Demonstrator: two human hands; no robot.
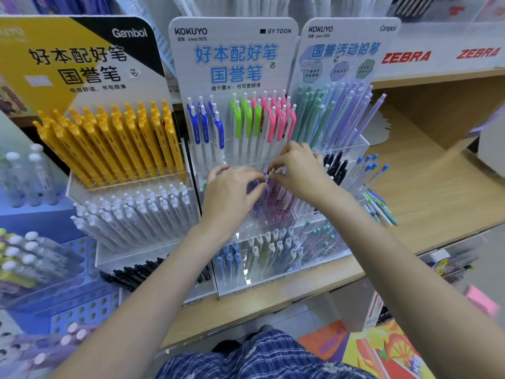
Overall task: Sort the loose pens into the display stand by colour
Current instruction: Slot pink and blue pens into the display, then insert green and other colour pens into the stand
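The middle display stand [232, 64] holds blue pens [203, 124], green pens [246, 119] and pink pens [276, 119] in its top row. Both hands meet over its second row, where purple and pink pens [273, 201] stand. My left hand [232, 190] has curled fingers pinching a purple pen top [264, 175]. My right hand [297, 170] pinches at the same spot from the right; which pen it holds is hidden by the fingers. A small pile of loose pens [379, 206] lies on the shelf to the right of the stands.
A yellow stand [82, 56] with yellow and white pens is at the left, a pastel pencil stand [344, 50] at the right. The wooden shelf [437, 192] extends right. Blue racks [41, 269] with more pens crowd the left edge.
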